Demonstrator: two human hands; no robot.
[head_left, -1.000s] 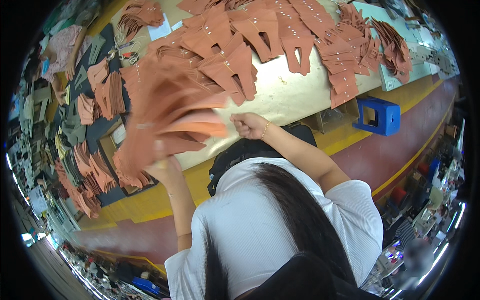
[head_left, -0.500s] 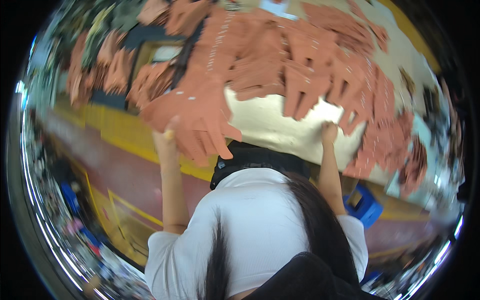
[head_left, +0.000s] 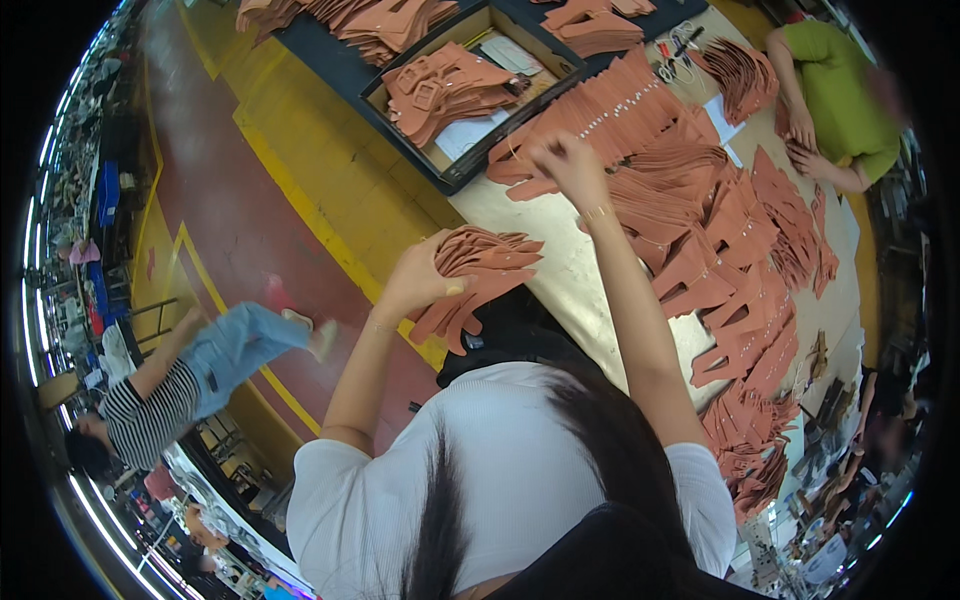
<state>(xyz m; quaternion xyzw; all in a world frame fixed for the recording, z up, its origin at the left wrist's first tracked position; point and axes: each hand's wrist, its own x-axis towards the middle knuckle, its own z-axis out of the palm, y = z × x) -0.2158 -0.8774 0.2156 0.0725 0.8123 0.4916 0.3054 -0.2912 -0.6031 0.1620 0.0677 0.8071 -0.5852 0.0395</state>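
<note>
My left hand (head_left: 420, 275) is closed around a bent bundle of terracotta cut pieces (head_left: 485, 262), leather-like, with narrow strips hanging below. Something yellow is on its thumb. My right hand (head_left: 572, 170) is raised above a row of the same cut pieces (head_left: 625, 100) on the table, next to the tray's corner. Its fingers look bent but are smeared by motion, so any small thing in them cannot be made out. More overlapping pieces with cut-out slots (head_left: 690, 240) spread along the table to the right of my right forearm.
A black-rimmed tray (head_left: 455, 185) with stacked pieces stands at the table's far left. Scissors (head_left: 680, 45) lie beyond the rows. At the far right a person in green (head_left: 845, 95) handles pieces. Another person in jeans (head_left: 240, 350) is on the walkway at left.
The view has turned, bringing the tray and co-workers in. The pieces in my left hand, fanned flat before, are now bunched. My right hand has moved from the table's near edge up beside the tray.
</note>
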